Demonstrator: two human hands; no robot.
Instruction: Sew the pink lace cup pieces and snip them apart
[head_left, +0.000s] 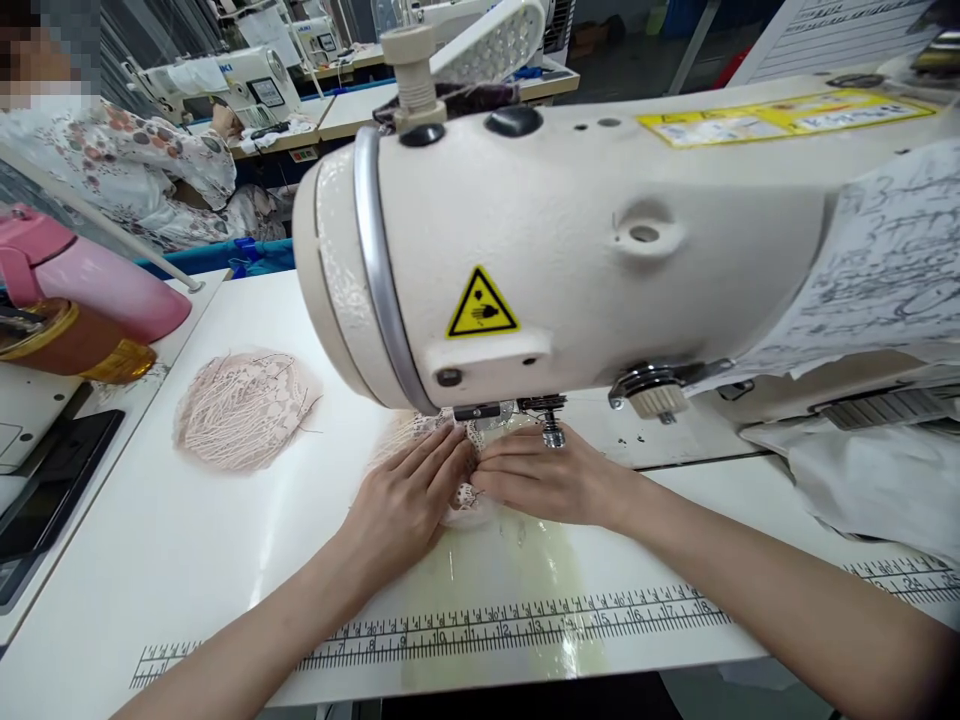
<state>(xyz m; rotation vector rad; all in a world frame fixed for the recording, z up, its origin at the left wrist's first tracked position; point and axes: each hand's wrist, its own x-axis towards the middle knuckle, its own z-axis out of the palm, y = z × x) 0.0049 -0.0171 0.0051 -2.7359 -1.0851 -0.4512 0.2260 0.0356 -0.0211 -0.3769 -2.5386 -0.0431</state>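
My left hand [405,495] lies flat on a small piece of pale lace [466,497] under the head of a cream sewing machine [600,240], fingers stretched toward the presser foot [551,430]. My right hand [544,475] rests on the same lace from the right, fingers together and extended, fingertips meeting the left hand's. Most of the lace is hidden beneath both hands. The needle area is partly hidden by the machine head.
A stack of pink lace pieces [244,408] sits on the white table [187,540] to the left. A printed ruler [525,625] runs along the front edge. A pink bottle [90,305] lies at far left. White fabric [877,480] hangs at right. Another person [127,160] sits behind.
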